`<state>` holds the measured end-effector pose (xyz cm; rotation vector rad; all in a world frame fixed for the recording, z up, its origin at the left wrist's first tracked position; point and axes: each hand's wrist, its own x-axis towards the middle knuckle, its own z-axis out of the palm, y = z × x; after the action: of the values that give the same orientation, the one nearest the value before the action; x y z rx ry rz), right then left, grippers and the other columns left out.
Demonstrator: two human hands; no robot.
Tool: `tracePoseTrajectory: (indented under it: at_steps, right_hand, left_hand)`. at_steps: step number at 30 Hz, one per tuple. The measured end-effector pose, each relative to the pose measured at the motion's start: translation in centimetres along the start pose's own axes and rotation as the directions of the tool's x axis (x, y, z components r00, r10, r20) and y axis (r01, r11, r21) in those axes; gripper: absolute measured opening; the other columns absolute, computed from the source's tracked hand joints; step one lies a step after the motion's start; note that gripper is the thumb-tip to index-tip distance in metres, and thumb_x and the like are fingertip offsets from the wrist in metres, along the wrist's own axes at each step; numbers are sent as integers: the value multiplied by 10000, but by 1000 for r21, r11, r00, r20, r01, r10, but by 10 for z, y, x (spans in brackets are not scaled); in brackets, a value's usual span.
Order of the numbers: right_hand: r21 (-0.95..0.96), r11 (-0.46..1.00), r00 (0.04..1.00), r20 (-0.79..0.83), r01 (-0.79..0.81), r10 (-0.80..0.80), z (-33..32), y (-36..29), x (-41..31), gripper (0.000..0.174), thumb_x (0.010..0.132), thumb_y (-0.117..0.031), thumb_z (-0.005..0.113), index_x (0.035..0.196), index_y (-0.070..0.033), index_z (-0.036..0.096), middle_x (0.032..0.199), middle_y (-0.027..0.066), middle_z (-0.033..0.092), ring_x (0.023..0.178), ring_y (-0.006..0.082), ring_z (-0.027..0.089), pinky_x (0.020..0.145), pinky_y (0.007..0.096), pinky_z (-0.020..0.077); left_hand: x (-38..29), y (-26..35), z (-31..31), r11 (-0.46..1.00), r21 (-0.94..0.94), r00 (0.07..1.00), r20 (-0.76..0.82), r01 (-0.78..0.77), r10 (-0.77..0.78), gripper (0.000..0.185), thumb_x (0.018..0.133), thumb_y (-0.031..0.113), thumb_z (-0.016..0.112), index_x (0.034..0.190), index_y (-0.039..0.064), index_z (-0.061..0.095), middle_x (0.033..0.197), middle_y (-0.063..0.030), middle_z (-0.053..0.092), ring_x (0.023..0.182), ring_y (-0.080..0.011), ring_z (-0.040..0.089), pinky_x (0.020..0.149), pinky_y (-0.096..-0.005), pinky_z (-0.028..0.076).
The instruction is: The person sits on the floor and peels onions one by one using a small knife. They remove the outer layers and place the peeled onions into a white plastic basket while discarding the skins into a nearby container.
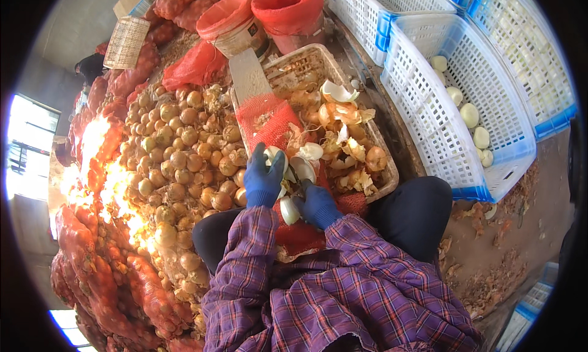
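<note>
My left hand (263, 175), in a blue glove, grips a pale peeled onion (274, 156) over the near end of a peel-filled tray. Just right of it, my right hand (314, 202), gloved too, is closed on a knife (294, 173) whose blade is partly hidden. White onion layers (303, 169) lie by the fingers, and another pale piece (289, 210) is between my wrists. Red mesh (266, 117) covers part of a board (248, 74) laid in the plastic tray (388, 161). Dry skins and a brown onion (376, 158) are at the tray's right side.
Unpeeled onions (183, 145) are heaped at the left, with full red mesh sacks (82, 251) beyond them. Two mesh-lined buckets (239, 30) stand ahead. White and blue crates (459, 108), one holding several peeled onions (469, 115), stand at the right. Skins litter the floor (496, 260).
</note>
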<state>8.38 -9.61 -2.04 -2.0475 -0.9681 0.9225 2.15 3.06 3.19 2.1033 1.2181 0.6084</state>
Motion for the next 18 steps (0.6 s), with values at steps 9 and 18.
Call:
tracePoseTrajectory:
  at_steps: [9,18]
  right_hand:
    - [581,765,946,305,-277,111,-39,-17,-6,536,889,-183,612,1360,-19,416,910,160,653,639,228,668,553,363,541]
    - [617,754,966,239,-227,95,-29,-9,1,398,896,-166,626,1224,16,491,813,92,604,490,145,570,413,300,470]
  left_hand:
    - [21,-43,5,975,-173,976,188,142,-109,514,890,209,658,1361,68,506,1006,-133,667,887,-229,645,801,-330,507]
    - [-25,-84,-17,674,-732,988,155,99,23,563,871,58,576,1409,51,410,1391,-144,465,1182,-262,549,945,-416,508]
